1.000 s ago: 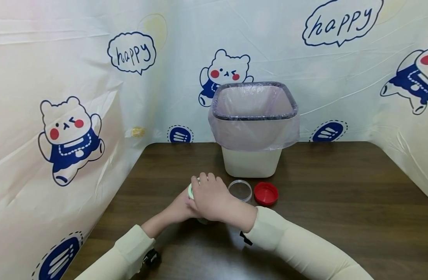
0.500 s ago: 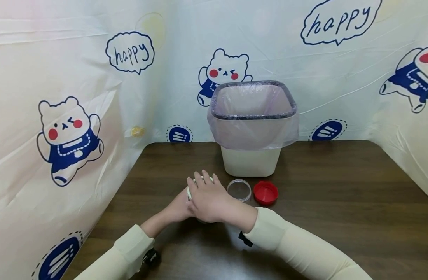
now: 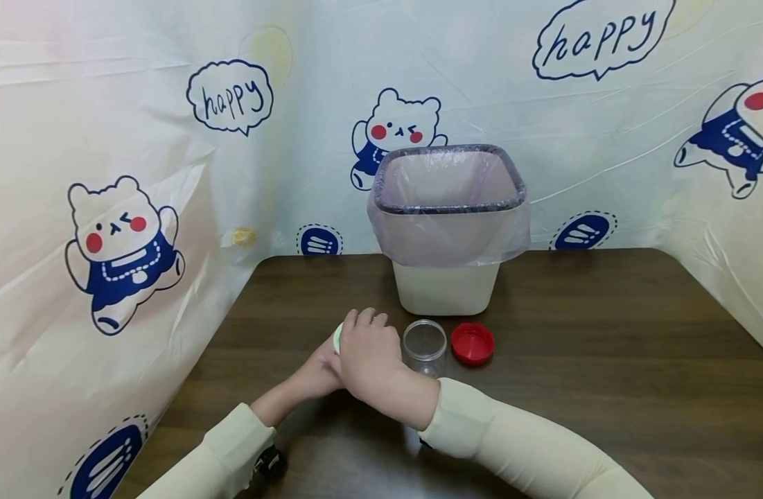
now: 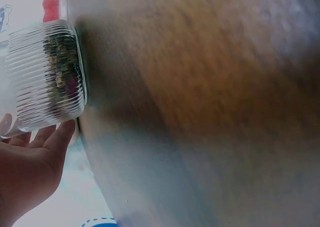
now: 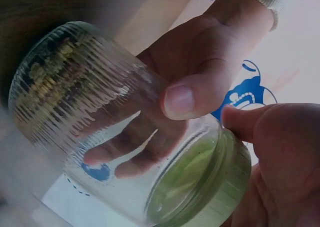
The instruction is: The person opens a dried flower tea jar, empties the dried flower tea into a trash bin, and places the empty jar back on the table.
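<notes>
A ribbed clear jar [image 5: 100, 107] with dried, mixed bits at its bottom stands on the table. My left hand [image 3: 315, 371] grips its side; in the right wrist view the thumb and fingers wrap the glass. On top is a pale green lid [image 5: 230, 182], its edge [image 3: 337, 339] just showing in the head view. Over that lid my right hand [image 3: 375, 360] curls its fingers and thumb around the rim. In the head view the hands hide most of the jar. Just right of them stands another clear round container [image 3: 425, 341], beside a red cap [image 3: 472, 344].
A pale bin [image 3: 446, 287] with a translucent liner [image 3: 450, 239] folded over its rim stands behind the containers. The brown wooden table [image 3: 593, 360] extends to both sides. A patterned curtain [image 3: 319, 152] encloses the back and sides.
My right hand's fingers spread over the lid, then curled around it again, with the wrist turned and shifted slightly left. More of the clear container beside it shows now. The left hand stays put.
</notes>
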`<state>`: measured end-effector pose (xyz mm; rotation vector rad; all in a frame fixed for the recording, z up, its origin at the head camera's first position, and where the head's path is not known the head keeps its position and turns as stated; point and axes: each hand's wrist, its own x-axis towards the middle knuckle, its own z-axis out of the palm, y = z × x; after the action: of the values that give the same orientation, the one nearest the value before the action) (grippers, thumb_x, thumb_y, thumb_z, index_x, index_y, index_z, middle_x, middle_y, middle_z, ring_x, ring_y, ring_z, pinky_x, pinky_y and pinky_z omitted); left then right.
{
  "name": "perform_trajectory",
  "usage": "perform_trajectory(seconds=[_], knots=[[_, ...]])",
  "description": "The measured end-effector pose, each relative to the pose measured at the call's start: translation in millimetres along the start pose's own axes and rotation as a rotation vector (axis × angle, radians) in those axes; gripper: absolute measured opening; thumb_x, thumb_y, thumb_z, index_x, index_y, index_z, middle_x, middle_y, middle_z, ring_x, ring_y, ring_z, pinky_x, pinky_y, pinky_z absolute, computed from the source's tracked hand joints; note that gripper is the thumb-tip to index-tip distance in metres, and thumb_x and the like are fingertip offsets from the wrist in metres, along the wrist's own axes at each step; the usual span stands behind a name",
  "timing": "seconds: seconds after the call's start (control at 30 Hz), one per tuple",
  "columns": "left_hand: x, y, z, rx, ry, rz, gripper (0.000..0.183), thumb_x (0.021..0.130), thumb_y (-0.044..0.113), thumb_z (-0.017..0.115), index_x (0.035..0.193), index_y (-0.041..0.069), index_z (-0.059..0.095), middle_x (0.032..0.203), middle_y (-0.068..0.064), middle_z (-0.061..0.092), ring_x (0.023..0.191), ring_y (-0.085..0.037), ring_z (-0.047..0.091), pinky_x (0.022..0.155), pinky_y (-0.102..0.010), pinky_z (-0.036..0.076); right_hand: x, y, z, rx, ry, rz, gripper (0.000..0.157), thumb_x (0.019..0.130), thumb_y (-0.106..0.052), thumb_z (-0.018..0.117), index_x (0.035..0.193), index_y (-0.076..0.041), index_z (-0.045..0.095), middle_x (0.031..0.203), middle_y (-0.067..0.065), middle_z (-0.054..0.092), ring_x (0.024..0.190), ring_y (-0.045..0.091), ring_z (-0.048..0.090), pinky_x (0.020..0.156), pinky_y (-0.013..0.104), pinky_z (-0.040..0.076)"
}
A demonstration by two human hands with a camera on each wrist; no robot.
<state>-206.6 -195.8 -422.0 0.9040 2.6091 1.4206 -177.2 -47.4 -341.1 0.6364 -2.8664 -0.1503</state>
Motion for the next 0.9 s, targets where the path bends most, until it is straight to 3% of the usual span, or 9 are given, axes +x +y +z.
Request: perform_trajectory(seconds=[0.1, 0.2, 0.43, 0.6, 0.7, 0.83, 0.9], knots=[[0.1, -0.1, -0.4, -0.030, -0.008, -0.035, 0.066, 0.084, 0.008, 0.074, 0.140, 0.000, 0.040, 0.133, -0.011, 0.050, 0.117, -0.022, 0.048, 0.098, -0.035, 0.041, 0, 0, 1.9, -0.026, 0.033, -0.006, 0.079, 0.090, -0.068, 0.047, 0.133, -0.002, 0.056, 0.119, 0.020, 0.059, 0.099, 0.032, 0.060, 0.067, 0.035, 0.055], [0.1, 1.0, -1.1, -0.038, -0.020, -0.057, 0.068, 0.084, 0.011, 0.075, 0.141, 0.002, 0.038, 0.134, -0.010, 0.049, 0.118, -0.022, 0.048, 0.097, -0.036, 0.041, 1, 2, 2.4, -0.012, 0.022, -0.033, 0.077, 0.091, -0.065, 0.049, 0.132, -0.001, 0.055, 0.117, 0.019, 0.059, 0.095, 0.030, 0.058, 0.069, 0.036, 0.054], [0.0, 2.4, -1.9, -0.051, -0.024, -0.091, 0.075, 0.084, 0.014, 0.076, 0.145, 0.002, 0.033, 0.139, -0.011, 0.047, 0.123, -0.024, 0.047, 0.100, -0.038, 0.041, 5, 12, 0.6, 0.128, -0.124, -0.171, 0.073, 0.095, -0.056, 0.049, 0.144, -0.003, 0.041, 0.136, 0.019, 0.047, 0.117, 0.033, 0.047, 0.091, 0.044, 0.045], [0.9, 1.1, -0.3, -0.009, -0.025, -0.102, 0.076, 0.085, 0.020, 0.076, 0.145, 0.000, 0.035, 0.144, -0.013, 0.045, 0.129, -0.027, 0.044, 0.103, -0.048, 0.037, 8, 23, -4.9, 0.291, -0.246, -0.284, 0.067, 0.096, -0.040, 0.057, 0.151, -0.011, 0.032, 0.153, 0.014, 0.031, 0.140, 0.035, 0.026, 0.109, 0.052, 0.026], [0.8, 1.6, -0.2, 0.018, -0.027, -0.116, 0.078, 0.084, 0.024, 0.077, 0.146, 0.000, 0.037, 0.146, -0.013, 0.042, 0.131, -0.027, 0.043, 0.103, -0.050, 0.036, 8, 28, -8.6, 0.353, -0.316, -0.323, 0.067, 0.097, -0.031, 0.059, 0.153, -0.015, 0.027, 0.157, 0.010, 0.023, 0.145, 0.033, 0.014, 0.113, 0.054, 0.016], [0.7, 2.6, -0.3, 0.001, -0.032, -0.132, 0.079, 0.082, 0.024, 0.078, 0.145, 0.000, 0.037, 0.144, -0.012, 0.044, 0.129, -0.026, 0.045, 0.102, -0.050, 0.038, 8, 31, -11.5, 0.381, -0.353, -0.345, 0.068, 0.097, -0.024, 0.059, 0.154, -0.017, 0.025, 0.159, 0.009, 0.019, 0.146, 0.031, 0.008, 0.114, 0.054, 0.012], [0.7, 3.1, -0.1, -0.011, -0.032, -0.134, 0.080, 0.082, 0.025, 0.079, 0.145, 0.001, 0.037, 0.145, -0.011, 0.045, 0.129, -0.025, 0.045, 0.102, -0.049, 0.037, 8, 31, -11.7, 0.392, -0.354, -0.340, 0.070, 0.096, -0.027, 0.061, 0.154, -0.016, 0.024, 0.160, 0.010, 0.017, 0.146, 0.031, 0.006, 0.114, 0.055, 0.010]])
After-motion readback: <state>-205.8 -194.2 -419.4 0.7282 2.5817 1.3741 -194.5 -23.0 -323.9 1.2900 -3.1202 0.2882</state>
